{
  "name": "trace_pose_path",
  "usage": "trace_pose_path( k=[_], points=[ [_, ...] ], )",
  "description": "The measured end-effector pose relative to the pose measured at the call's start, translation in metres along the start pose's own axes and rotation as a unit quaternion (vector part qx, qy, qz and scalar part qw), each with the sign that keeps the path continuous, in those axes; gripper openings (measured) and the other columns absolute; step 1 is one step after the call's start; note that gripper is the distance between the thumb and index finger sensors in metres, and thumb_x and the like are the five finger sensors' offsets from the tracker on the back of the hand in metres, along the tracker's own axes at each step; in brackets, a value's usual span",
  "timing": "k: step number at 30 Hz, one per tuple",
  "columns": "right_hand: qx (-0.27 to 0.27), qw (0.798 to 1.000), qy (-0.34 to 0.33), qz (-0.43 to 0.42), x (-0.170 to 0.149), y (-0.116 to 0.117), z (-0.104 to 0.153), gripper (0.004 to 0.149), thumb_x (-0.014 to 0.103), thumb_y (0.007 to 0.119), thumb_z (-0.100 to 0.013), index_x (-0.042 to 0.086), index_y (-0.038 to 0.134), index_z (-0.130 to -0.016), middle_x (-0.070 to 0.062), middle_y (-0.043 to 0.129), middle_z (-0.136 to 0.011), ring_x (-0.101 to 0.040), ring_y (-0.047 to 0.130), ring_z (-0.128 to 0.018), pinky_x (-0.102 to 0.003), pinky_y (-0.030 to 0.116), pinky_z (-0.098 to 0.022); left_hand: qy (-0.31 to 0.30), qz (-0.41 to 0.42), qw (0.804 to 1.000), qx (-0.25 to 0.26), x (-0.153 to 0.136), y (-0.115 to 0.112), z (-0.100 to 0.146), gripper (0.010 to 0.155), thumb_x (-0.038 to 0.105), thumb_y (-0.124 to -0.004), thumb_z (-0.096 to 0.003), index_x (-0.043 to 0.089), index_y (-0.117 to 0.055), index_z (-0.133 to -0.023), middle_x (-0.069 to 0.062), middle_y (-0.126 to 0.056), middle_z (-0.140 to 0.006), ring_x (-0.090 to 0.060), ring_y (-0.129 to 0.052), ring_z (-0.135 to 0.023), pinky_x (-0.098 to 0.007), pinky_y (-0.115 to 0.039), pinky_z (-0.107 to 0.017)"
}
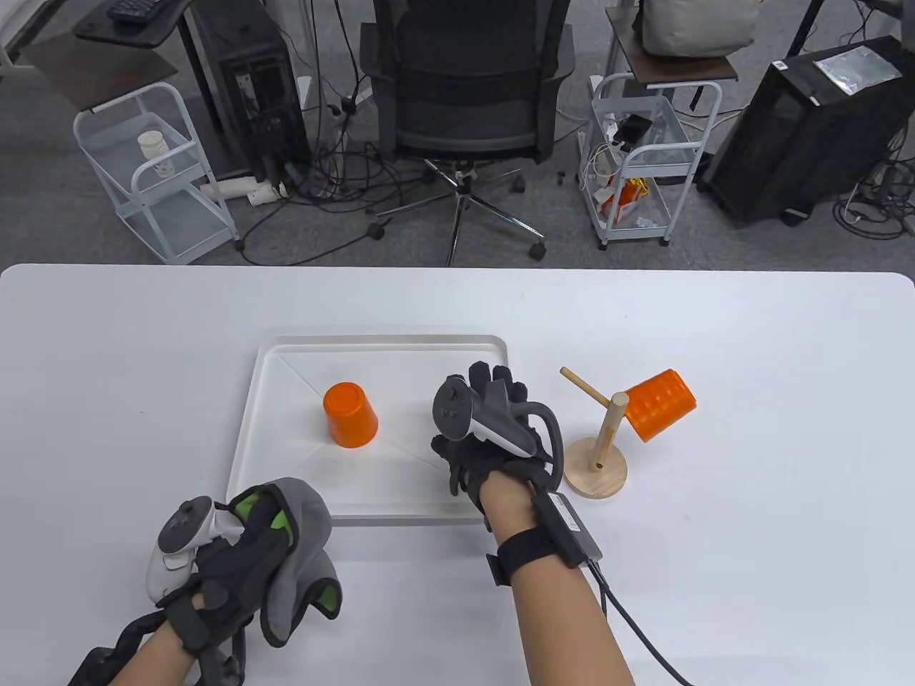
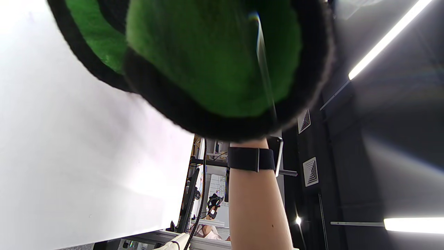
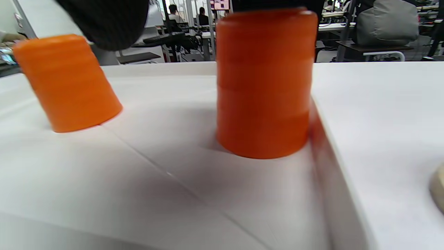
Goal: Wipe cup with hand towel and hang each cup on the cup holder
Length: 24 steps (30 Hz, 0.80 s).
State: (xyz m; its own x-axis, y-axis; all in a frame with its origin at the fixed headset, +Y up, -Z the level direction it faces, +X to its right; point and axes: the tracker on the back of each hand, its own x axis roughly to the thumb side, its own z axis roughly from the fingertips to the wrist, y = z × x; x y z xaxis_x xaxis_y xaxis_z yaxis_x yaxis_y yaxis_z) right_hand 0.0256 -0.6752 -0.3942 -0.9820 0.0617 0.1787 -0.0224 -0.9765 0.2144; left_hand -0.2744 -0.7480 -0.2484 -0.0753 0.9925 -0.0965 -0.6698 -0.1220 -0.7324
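Observation:
My left hand [image 1: 236, 550] grips a crumpled grey hand towel [image 1: 307, 543] with a green inside [image 2: 208, 62], just off the near left corner of the tray. An orange cup [image 1: 350, 414] stands upside down in the white tray [image 1: 379, 341]. A second upside-down orange cup [image 3: 263, 83] stands by the tray's right wall, hidden in the table view under my right hand [image 1: 486, 389]. That hand's fingers [image 3: 277, 4] lie over the cup's top, with the thumb [image 3: 104, 21] well clear to the left. A third orange cup [image 1: 661, 404] hangs on the right peg of the wooden cup holder [image 1: 595, 471].
The holder stands just right of the tray, close to my right wrist; its left peg [image 1: 582, 384] is bare. The tray's raised right wall [image 3: 333, 194] runs beside the covered cup. An office chair and carts stand beyond the table's far edge.

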Motion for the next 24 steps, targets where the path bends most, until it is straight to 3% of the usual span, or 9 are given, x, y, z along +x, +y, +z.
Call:
trace_pose_path(
  k=[9,15,24],
  points=[
    [0.007,0.998,0.048,-0.029,-0.019,0.02,-0.014,0.078,0.051,0.069,-0.049,0.033,0.019,-0.106,-0.018,0.01,-0.117,-0.064,0.026,-0.101,-0.072,0.03,-0.073,0.002,0.001,1.0,-0.004,-0.001,-0.001,-0.001,0.08,0.073,-0.055,-0.05,0.049,0.003,-0.099,-0.003,-0.014,-0.116,-0.025,-0.084,-0.082,-0.055,-0.068,-0.069],
    [-0.011,0.998,0.052,-0.033,-0.02,0.025,-0.016,0.075,0.042,0.069,-0.05,0.033,0.018,-0.104,-0.017,0.015,-0.115,-0.055,0.041,-0.102,-0.067,0.04,-0.075,0.005,0.001,1.0,-0.004,-0.002,-0.002,-0.001,0.079,0.073,-0.055,-0.05,0.049,0.002,-0.099,-0.003,-0.014,-0.116,-0.025,-0.084,-0.082,-0.055,-0.068,-0.069],
    [-0.038,0.998,0.048,-0.022,-0.018,0.023,-0.015,0.075,0.041,0.073,-0.047,0.029,0.026,-0.104,-0.019,0.032,-0.112,-0.05,0.057,-0.098,-0.063,0.052,-0.073,0.0,-0.003,1.0,-0.002,-0.001,-0.001,-0.001,0.079,0.073,-0.055,-0.0501,0.049,0.002,-0.099,-0.003,-0.014,-0.116,-0.025,-0.084,-0.081,-0.055,-0.068,-0.068]
  ],
)
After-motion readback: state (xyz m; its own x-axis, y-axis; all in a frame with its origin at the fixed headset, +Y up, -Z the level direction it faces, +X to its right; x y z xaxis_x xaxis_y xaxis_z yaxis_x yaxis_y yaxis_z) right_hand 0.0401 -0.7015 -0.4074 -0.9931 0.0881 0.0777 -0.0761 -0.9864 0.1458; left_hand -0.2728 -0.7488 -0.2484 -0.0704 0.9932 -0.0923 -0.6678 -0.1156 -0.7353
